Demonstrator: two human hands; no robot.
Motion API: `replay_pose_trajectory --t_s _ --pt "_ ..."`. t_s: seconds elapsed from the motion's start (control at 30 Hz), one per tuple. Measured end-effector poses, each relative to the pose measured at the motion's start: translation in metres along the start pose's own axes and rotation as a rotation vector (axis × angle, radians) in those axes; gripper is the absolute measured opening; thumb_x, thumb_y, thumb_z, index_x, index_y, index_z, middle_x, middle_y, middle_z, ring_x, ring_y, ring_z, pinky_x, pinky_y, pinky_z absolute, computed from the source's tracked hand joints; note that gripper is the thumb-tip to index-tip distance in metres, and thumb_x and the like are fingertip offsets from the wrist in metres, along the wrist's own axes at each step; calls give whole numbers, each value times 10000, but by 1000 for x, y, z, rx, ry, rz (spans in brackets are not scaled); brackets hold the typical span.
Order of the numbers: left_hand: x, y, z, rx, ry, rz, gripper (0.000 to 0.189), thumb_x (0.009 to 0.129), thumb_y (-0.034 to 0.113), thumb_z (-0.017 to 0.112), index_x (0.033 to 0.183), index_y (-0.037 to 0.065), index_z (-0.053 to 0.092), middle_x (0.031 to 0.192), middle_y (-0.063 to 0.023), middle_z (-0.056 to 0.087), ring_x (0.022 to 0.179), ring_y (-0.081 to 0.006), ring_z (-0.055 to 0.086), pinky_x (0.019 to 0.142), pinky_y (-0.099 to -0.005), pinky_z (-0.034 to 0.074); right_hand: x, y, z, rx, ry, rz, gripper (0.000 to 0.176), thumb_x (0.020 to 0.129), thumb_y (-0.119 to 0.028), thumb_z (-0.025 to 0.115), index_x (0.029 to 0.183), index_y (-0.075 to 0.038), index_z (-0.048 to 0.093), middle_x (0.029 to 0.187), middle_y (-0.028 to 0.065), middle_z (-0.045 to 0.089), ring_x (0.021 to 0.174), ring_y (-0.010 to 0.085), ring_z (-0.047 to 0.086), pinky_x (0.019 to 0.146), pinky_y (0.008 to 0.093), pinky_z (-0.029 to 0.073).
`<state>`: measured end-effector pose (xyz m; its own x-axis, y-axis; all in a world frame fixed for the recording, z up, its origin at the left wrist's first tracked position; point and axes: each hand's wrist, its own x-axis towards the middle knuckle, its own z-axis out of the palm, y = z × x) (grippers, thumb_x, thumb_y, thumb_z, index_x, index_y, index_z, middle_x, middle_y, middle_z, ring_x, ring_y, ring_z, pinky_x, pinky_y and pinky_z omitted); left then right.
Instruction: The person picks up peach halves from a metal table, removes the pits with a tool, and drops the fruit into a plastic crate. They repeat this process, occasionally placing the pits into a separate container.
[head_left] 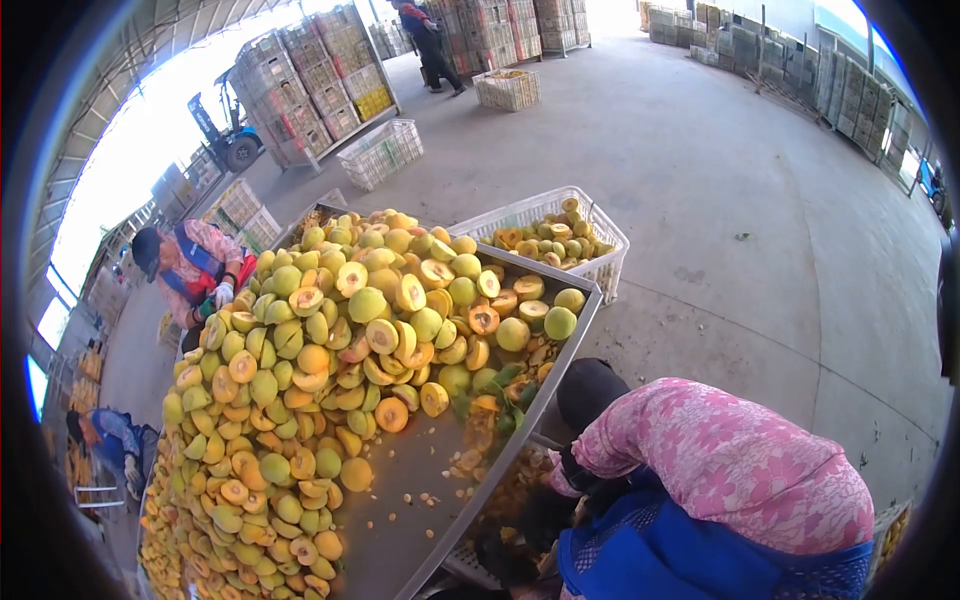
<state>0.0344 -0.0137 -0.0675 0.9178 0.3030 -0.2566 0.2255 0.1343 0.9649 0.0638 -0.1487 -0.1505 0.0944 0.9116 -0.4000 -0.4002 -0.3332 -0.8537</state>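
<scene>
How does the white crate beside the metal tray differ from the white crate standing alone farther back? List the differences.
The crate by the tray is filled with fruit; the far crate looks empty. The crate by the tray stands close against the metal tray; the far crate stands alone on the floor. Both are white, lattice-walled and upright.

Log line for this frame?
hands not in view | halved peaches heaped on metal table | person in pink bent at table edge
</scene>
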Motion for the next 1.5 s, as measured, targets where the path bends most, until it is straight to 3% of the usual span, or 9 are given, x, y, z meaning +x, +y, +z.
replay_pose_trajectory --t_s 0.43,0.5,0.6,0.9,1.07,1.2,1.33,1.4,1.5 --pt "-9 15 -12 -663 25 -160 286 864 133 499 1117 5 539 1001 -76 588 892 -168 554 789 -295 461 -70 -100 35 -471 20 -346 247 826 -184 517 973 -14 620 934 168 642 838 293 627 746 401 483" --pt "3 -18 -32 14 153 58 324 809 82 542 1124 12 536 1026 -85 586 927 -179 553 818 -302 449 -80 -79 22 266 195 62 185 880 -147 477 975 -71 616 748 76 604 579 203 570 480 335 453" --pt "-8 -2 -29 647 141 361 350 754 44 561 1103 15 542 1043 -79 580 929 -180 554 826 -298 443 -68 -21 4 113 231 46 71 865 -106 500 828 -82 555 629 21 531 501 129 517 398 272 385" --pt "-50 134 -145 265 232 490 397 737 34 535 1130 -29 524 1140 -126 551 1057 -210 529 887 -323 441 -92 -25 38 149 448 138 207 884 -195 470 1008 -36 516 846 132 595 517 192 524 431 345 423" --pt "-44 169 -214 1411 503 474 440 753 107 609 1168 -9 522 1154 -134 548 1066 -234 517 922 -332 420 -76 -7 23 -58 356 122 207 885 -182 483 983 -6 531 803 120 597 510 181 529 428 323 428" --pt "48 192 -142 463 114 216 403 788 151 621 1154 5 536 1058 -96 578 921 -173 564 727 -266 496 -87 -47 28 -177 325 223 137 844 -133 543 815 -3 575 640 92 565 511 172 551 420 319 420" --pt "163 173 -50 994 84 548 450 790 240 608 1164 2 528 1081 -179 584 990 -321 565 868 -377 450 -89 -41 19 -218 314 202 103 788 -118 582 718 -42 589 644 93 555 530 170 560 439 318 432" --pt "191 156 -18 1154 126 616 484 763 283 628 1143 -5 539 1093 -217 575 1048 -379 524 951 -394 383 -76 -5 10 -1104 334 -315 111 795 -126 571 716 -50 594 671 78 553 575 156 560 466 309 443" --pt "209 131 -2 1422 270 593 512 734 288 665 1135 -4 536 1104 -196 574 1056 -306 536 925 -369 413 -60 33 3 -701 326 -273 117 781 -123 603 857 -34 597 694 75 554 601 171 556 506 312 461"
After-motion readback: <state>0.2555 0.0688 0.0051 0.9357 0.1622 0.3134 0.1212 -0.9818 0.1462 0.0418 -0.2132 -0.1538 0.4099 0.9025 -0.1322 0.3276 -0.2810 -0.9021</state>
